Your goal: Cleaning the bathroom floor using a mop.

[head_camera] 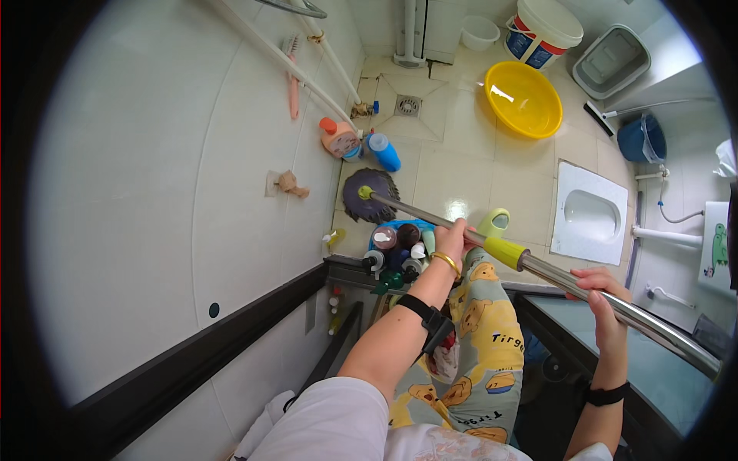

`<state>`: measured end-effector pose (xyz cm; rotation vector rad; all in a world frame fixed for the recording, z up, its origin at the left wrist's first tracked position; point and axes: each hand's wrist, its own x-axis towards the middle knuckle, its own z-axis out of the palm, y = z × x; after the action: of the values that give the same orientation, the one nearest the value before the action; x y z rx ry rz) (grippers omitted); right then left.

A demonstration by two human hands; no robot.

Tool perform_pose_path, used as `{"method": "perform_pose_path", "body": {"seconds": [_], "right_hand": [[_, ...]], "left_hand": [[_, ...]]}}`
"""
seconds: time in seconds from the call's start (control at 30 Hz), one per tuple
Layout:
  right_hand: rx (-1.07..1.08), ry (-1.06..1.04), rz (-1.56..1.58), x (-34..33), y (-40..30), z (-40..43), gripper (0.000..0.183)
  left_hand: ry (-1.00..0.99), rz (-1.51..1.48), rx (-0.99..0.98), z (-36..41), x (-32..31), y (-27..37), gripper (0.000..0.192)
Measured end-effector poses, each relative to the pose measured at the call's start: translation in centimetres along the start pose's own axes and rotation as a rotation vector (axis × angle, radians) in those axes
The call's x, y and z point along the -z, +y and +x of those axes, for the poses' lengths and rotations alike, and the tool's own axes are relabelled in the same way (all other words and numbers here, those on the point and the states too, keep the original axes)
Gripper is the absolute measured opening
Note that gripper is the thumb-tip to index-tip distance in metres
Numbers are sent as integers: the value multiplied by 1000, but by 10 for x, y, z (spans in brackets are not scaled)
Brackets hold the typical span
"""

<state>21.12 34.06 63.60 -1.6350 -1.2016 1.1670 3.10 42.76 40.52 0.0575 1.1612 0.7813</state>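
A round mop with a dark grey head [372,196] lies on the tiled floor by the left wall, its steel pole with a yellow-green collar [504,252] slanting towards the lower right. Around the lower part of the pole, my left hand [452,242] is closed, a gold bangle on that wrist. Farther up, my right hand [605,299] holds the upper steel section between thumb and fingers. Beside the mop head stand a blue bottle [384,152] and a pink bottle with a red cap [338,138]. A basket of toiletry bottles [398,250] sits just below the pole.
A yellow basin [523,99], a white bucket [542,34] and a grey bin [612,62] stand at the back. The squat toilet [588,213], a blue bin [641,138] and a floor squeegee [599,119] are on the right. A floor drain [408,106] lies near the pipes.
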Motion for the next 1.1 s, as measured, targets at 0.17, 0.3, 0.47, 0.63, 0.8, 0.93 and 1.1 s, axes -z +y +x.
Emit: {"method": "perform_pose_path", "body": {"seconds": [0.17,0.3,0.47,0.63,0.8,0.93,1.1], "right_hand": [[52,-93,-84,-10,-5,11,27],[113,-100,-31,-15,-16,12,29],[77,-126,-66,-45,-5,28,22],[13,-116,-17,-48,-2,35,20],[-11,-105,-85,-31,-13,35,23],[-7,-108,-143,-11,-32,32,23],[37,-46,-189,15,-60,13,26]], "left_hand": [[88,-78,-118,-4,6,16,18],[1,-103,-205,-10,9,27,17],[91,-125,-123,22,30,42,13],[101,-112,-11,37,28,42,12],[86,-171,32,24,15,26,15],[51,-176,68,11,-3,2,17],[-67,-123,82,-18,-38,-5,19]]}}
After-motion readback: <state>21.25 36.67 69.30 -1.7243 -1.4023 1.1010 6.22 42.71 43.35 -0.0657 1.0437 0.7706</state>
